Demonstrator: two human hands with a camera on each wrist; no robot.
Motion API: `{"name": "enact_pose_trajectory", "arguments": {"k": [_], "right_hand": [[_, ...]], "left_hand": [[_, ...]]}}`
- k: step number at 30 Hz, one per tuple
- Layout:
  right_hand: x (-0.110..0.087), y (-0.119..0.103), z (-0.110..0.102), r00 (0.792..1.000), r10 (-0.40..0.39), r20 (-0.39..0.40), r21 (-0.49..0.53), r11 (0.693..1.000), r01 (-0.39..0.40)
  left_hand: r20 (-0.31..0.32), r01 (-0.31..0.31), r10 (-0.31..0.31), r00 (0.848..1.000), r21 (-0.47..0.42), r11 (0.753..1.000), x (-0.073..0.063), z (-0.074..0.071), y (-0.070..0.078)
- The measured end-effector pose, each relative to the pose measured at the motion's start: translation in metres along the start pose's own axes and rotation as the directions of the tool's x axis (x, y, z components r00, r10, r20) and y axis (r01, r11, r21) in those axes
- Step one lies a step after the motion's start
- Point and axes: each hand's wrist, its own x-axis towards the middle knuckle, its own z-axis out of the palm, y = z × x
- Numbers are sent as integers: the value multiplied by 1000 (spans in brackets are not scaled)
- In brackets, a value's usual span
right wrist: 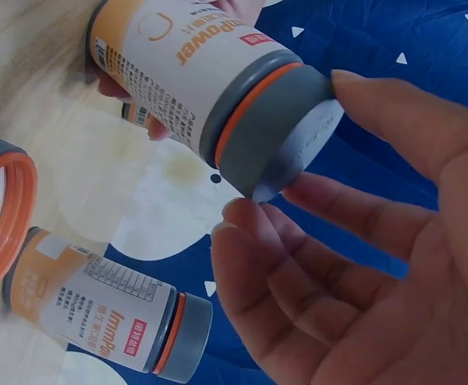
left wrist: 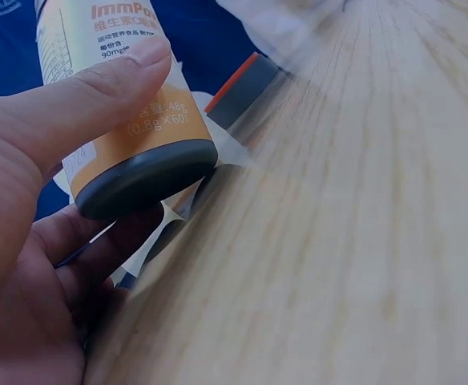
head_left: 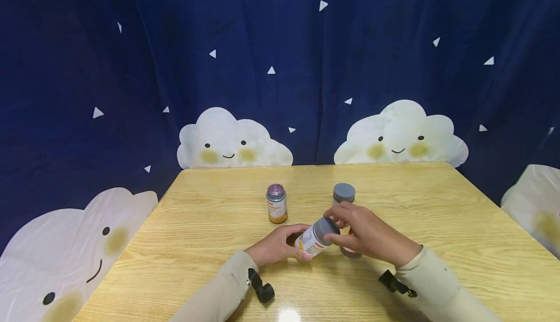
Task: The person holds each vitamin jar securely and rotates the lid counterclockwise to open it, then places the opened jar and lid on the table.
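Observation:
My left hand (head_left: 280, 245) holds a white and orange supplement bottle (head_left: 311, 241) round its body, tilted, with its grey base showing in the left wrist view. The thumb (left wrist: 130, 76) lies across the label. At the other end, my right hand (head_left: 365, 229) grips the bottle's grey cap (right wrist: 274, 132), thumb on one side and fingers on the other. An orange ring shows below the cap, which still sits on the bottle. A loose grey cap with an orange inside (right wrist: 10, 216) lies on the table by the right hand.
A second capped bottle (head_left: 344, 193) stands just behind my right hand. Further left stands a bottle with a purple, shiny top (head_left: 276, 205) and no grey cap. The wooden table (head_left: 210, 205) ends at a dark blue curtain (head_left: 262, 44) with clouds.

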Motion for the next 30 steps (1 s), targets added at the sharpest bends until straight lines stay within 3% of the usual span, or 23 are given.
{"name": "enact_pose_trajectory", "arguments": {"k": [12,23,27,30], "right_hand": [[0,-4,-7,997,-23,72,-51,998,26],[-1,-5,-8,994,-63,85,-32,997,66],[1,-6,-9,997,-64,45,-70,995,67],[4,-9,-9,1000,-22,-22,-134,991,19]], "left_hand": [[1,9,-9,1000,5,1000,0,0,2],[1,5,-5,1000,3,1000,0,1,2],[5,11,-11,1000,-9,1000,-1,1,2],[7,17,-17,1000,-16,1000,-1,2,2]]}}
